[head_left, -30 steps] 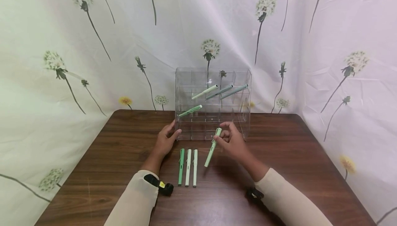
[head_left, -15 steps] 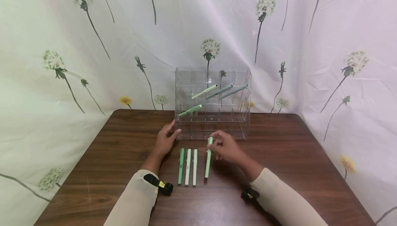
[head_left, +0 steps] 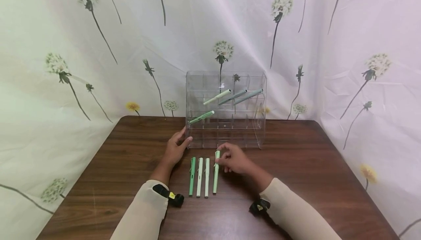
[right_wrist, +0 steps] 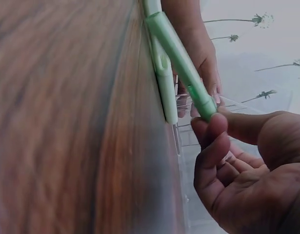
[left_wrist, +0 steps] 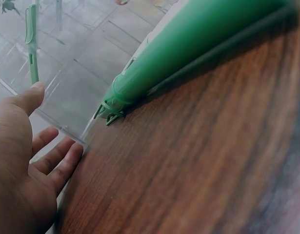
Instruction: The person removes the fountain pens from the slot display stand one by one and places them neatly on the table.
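In the head view my right hand [head_left: 232, 158] pinches a light green pen [head_left: 215, 177] near its capped end, thumb against forefinger. The pen slants slightly, close over the table beside a row of pens. That row holds a green pen [head_left: 192, 177] at the left and two pale pens, the nearer one a whitish pen [head_left: 207, 177]. My left hand [head_left: 174, 150] rests at the lower left side of a clear acrylic organizer [head_left: 225, 127], its fingers loosely extended in the left wrist view. The right wrist view shows the held pen [right_wrist: 181, 61] tilted above a pale one.
Several pens lean in the organizer's compartments: a cream pen [head_left: 217, 97], two grey-blue pens, one being the right pen [head_left: 249, 97], and a green pen [head_left: 201, 117] lower left. Behind the brown wooden table [head_left: 131, 159] hangs a white curtain [head_left: 184, 49] with dandelion prints.
My right hand has brought the light green pen left and toward me, down beside the row, turning it nearly parallel to the others. My left hand has stayed at the organizer.
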Available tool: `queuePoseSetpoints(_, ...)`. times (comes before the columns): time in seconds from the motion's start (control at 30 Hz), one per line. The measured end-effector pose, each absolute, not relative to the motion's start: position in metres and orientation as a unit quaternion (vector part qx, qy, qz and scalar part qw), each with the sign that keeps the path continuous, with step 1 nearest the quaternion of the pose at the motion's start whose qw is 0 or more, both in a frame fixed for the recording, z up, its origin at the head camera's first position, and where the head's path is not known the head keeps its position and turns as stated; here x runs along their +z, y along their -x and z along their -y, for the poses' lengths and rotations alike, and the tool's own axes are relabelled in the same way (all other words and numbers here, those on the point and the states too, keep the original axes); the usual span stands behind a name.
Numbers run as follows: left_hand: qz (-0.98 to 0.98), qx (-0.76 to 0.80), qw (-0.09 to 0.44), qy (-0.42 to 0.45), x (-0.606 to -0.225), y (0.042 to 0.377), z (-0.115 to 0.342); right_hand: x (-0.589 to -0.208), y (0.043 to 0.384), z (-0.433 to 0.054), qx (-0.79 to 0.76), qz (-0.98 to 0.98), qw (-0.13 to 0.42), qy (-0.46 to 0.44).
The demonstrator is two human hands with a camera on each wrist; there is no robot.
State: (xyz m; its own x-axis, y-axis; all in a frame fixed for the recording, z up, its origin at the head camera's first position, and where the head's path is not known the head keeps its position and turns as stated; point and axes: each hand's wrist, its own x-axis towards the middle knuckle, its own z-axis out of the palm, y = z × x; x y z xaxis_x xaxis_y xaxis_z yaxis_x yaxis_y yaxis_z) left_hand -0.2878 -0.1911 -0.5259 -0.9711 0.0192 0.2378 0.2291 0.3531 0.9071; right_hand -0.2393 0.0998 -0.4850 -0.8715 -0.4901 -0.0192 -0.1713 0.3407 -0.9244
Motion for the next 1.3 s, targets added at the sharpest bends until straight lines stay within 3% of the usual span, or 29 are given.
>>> queuePoseSetpoints(0.5, 0.815, -0.567, 0.087, 0.079, -0.524, 0.284, 0.192, -0.499, 0.242, -0.09, -0.538, -0.797, 0.185, 0.202)
queuePoseSetpoints(1.3, 0.816, -0.566, 0.09, 0.078, -0.522, 0.282, 0.19, -0.509, 0.239, -0.089, -0.53, -0.799, 0.192, 0.211)
